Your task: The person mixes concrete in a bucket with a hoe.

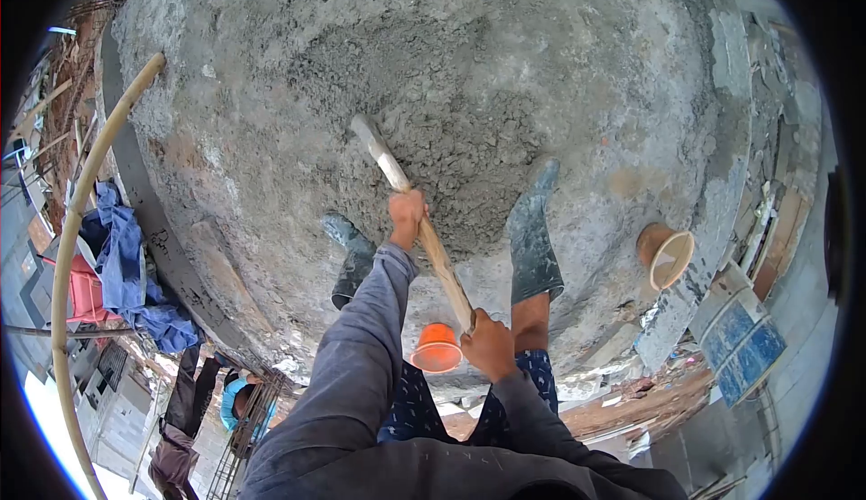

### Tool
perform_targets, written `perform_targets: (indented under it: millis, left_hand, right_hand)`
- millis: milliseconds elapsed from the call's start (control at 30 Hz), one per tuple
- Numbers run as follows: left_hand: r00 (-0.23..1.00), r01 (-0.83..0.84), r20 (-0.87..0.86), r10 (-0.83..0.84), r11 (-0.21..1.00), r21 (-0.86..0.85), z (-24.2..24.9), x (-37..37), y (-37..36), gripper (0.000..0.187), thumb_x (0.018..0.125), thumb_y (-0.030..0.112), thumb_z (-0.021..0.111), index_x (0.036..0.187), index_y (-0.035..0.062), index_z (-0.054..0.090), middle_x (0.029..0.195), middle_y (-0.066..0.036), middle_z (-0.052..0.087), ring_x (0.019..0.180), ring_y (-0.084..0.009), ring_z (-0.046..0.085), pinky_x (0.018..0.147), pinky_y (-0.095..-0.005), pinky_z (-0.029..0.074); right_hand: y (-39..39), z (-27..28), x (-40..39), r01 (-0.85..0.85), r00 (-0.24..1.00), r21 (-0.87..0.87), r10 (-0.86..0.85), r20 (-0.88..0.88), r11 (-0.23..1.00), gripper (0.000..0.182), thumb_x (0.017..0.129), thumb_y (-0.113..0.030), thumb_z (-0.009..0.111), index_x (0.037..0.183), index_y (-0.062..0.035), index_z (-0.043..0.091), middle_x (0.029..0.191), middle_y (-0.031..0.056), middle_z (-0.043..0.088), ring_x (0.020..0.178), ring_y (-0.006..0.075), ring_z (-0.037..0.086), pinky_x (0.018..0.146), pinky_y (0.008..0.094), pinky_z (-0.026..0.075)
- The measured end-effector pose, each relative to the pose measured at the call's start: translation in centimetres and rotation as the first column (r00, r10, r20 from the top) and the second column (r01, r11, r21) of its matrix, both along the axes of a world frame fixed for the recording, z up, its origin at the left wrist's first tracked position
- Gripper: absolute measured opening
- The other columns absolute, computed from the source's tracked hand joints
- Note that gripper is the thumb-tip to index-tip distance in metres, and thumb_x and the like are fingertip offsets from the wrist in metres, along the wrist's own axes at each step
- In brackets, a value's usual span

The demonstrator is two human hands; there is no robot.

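Far left, a hose [81, 202] curves past a heap of blue cloth [126, 266]. Next along, left boot [356, 261] planted on the ground. Left hand [408, 216]: fingers curled fully round a wooden handle [440, 261], gripping it partway along. Right hand [490, 345], lower and to the right, clenched round the near end. Handle's long axis slants from the right hand, near the body, forward and leftward; greyed far end points ahead, slightly left, beside rough wet mortar [474, 153]. Handle runs through the left hand, extending beyond it; cannot tell what head it carries. Orange bucket [437, 350] between the legs. Right boot [534, 238] by the mortar; another bucket [666, 256], tilted, farther right.
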State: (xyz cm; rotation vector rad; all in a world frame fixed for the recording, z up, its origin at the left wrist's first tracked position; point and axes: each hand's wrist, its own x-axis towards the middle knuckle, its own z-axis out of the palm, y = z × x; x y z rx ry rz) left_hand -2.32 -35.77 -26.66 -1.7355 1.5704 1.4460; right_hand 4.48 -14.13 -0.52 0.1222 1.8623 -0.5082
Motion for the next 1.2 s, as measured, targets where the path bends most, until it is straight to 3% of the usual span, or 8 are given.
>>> perform_targets:
  millis: [33, 167, 300, 600, 733, 867, 1067, 1200]
  left_hand:
    - [0.983, -0.183, 0.041, 0.179, 0.976, 0.118, 0.6, 2.0, 2.4, 0.011, 0.084, 0.006, 0.063, 0.076, 0.001, 0.058, 0.059, -0.008, 0.057, 0.047, -0.0206, 0.057, 0.045, -0.0362, 0.05]
    - [0.903, -0.395, -0.098, 0.418, 0.898, 0.193, 7.0, 3.4, 9.7, 0.008, 0.089, 0.003, 0.06, 0.093, 0.0051, 0.054, 0.069, -0.005, 0.055, 0.051, -0.0168, 0.054, 0.045, -0.0344, 0.05]
    - [0.743, -0.631, -0.016, 0.669, 0.708, 0.317, 14.5, 4.5, 14.3, 0.012, 0.09, 0.0, 0.06, 0.094, 0.0053, 0.051, 0.074, -0.006, 0.054, 0.06, -0.0195, 0.057, 0.056, -0.038, 0.054]
    - [0.456, -0.839, -0.165, 0.874, 0.485, 0.246, 32.4, 5.1, 16.8, 0.018, 0.088, -0.006, 0.061, 0.09, 0.0053, 0.047, 0.073, -0.01, 0.056, 0.06, -0.023, 0.06, 0.063, -0.0395, 0.057]
    - [0.587, -0.768, -0.015, 0.81, 0.562, 0.308, 25.1, 5.2, 16.0, 0.016, 0.087, -0.002, 0.063, 0.086, 0.0044, 0.048, 0.065, -0.008, 0.053, 0.047, -0.0215, 0.054, 0.048, -0.0383, 0.052]
    - [0.826, -0.546, 0.092, 0.557, 0.748, 0.377, 5.0, 1.5, 8.6, 0.014, 0.085, 0.005, 0.067, 0.077, 0.004, 0.055, 0.064, -0.004, 0.053, 0.047, -0.0179, 0.052, 0.044, -0.0365, 0.048]
    - [0.913, -0.316, -0.146, 0.381, 0.887, 0.336, 4.1, -4.0, -3.7, 0.01, 0.083, 0.002, 0.067, 0.078, -0.0001, 0.059, 0.065, -0.006, 0.057, 0.05, -0.0161, 0.056, 0.044, -0.0333, 0.048]
    - [0.858, -0.375, -0.327, 0.396, 0.918, 0.128, 5.2, -5.9, -11.1, 0.01, 0.083, 0.003, 0.067, 0.078, 0.0002, 0.059, 0.065, -0.006, 0.057, 0.048, -0.0155, 0.055, 0.044, -0.0332, 0.048]
  right_hand:
    - [2.3, 1.7, 0.6, -0.04, 0.999, 0.055, 0.039, 0.007, 0.998, 0.036, 0.08, -0.02, 0.072, 0.11, -0.0044, 0.06, 0.086, 0.0274, 0.071, 0.084, 0.0478, 0.07, 0.077, 0.056, 0.057]
    - [12.8, 3.7, 1.7, -0.067, 0.99, -0.066, 0.058, -0.132, 0.996, 0.037, 0.077, -0.022, 0.073, 0.111, -0.0077, 0.063, 0.081, 0.0227, 0.071, 0.077, 0.046, 0.07, 0.074, 0.0548, 0.057]
    - [21.9, 5.1, -0.8, -0.357, 0.932, -0.051, 0.351, -0.095, 0.933, 0.033, 0.075, -0.021, 0.075, 0.104, -0.0123, 0.062, 0.075, 0.0174, 0.069, 0.073, 0.0415, 0.07, 0.068, 0.0526, 0.055]
    - [26.8, 8.2, -6.2, -0.504, 0.846, -0.179, 0.44, -0.302, 0.845, 0.025, 0.066, -0.011, 0.074, 0.087, -0.01, 0.06, 0.074, 0.0138, 0.066, 0.07, 0.0384, 0.065, 0.064, 0.0493, 0.051]
    - [24.0, 12.8, -2.2, -0.443, 0.885, 0.032, 0.443, -0.144, 0.896, 0.017, 0.076, -0.011, 0.07, 0.09, -0.0106, 0.06, 0.068, 0.0142, 0.067, 0.063, 0.0359, 0.069, 0.058, 0.0485, 0.053]
    - [7.7, 6.5, -1.6, -0.262, 0.953, 0.118, 0.276, -0.127, 0.958, 0.031, 0.076, -0.012, 0.069, 0.104, -0.0007, 0.064, 0.074, 0.0239, 0.069, 0.07, 0.0452, 0.07, 0.07, 0.0536, 0.058]
    - [-4.4, 1.4, -1.1, -0.062, 0.989, -0.086, 0.05, -0.141, 0.994, 0.036, 0.077, -0.012, 0.07, 0.109, 0.0016, 0.063, 0.084, 0.028, 0.07, 0.082, 0.0482, 0.069, 0.078, 0.0553, 0.056]
    - [-7.4, -3.1, -3.2, -0.114, 0.984, -0.143, 0.092, -0.15, 0.983, 0.036, 0.079, -0.013, 0.069, 0.112, 0.0, 0.063, 0.085, 0.028, 0.07, 0.083, 0.0484, 0.069, 0.077, 0.0565, 0.055]
